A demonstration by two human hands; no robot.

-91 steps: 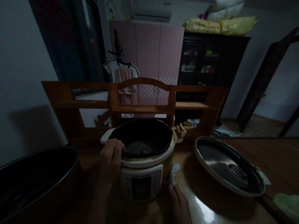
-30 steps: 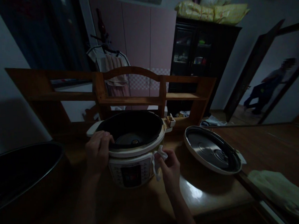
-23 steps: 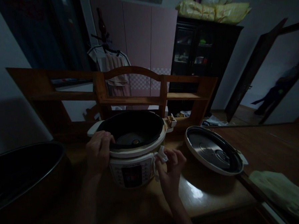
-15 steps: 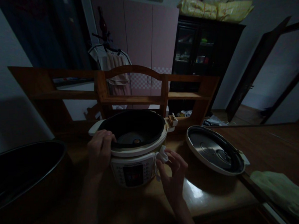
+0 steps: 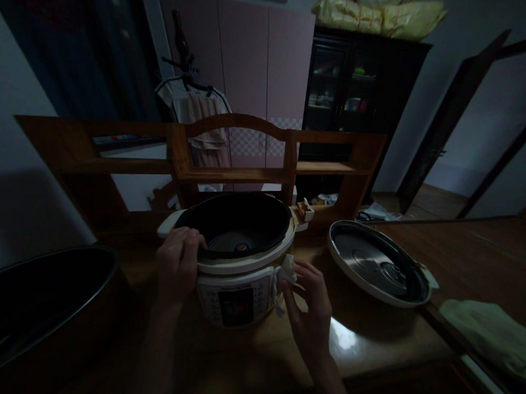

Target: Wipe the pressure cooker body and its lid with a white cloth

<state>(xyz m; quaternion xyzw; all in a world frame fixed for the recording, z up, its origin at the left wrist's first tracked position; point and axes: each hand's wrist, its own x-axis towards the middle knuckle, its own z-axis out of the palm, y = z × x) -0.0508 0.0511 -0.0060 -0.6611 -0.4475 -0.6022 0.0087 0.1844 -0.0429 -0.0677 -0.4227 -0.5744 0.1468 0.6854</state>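
A white electric pressure cooker (image 5: 240, 264) stands lidless on the wooden table, its dark inside bare down to a small round piece at the bottom. My left hand (image 5: 178, 263) is closed over the cooker's front left rim, fingers hooked over the edge. At the cooker's right front side, just beside the control panel (image 5: 236, 306), my right hand (image 5: 310, 294) pinches a crumpled white tissue (image 5: 287, 270) against the body. A thin strip of the tissue hangs down below the fingers.
The cooker's round lid (image 5: 379, 263) lies inside-up to the right. A large dark pot (image 5: 52, 308) stands at the left edge. Behind the cooker rises a wooden shelf rack (image 5: 235, 174). Pale green cloth (image 5: 490, 332) lies at the lower right.
My right hand has shifted slightly with the tissue, staying by the cooker's right front side. My left hand keeps its hold on the rim.
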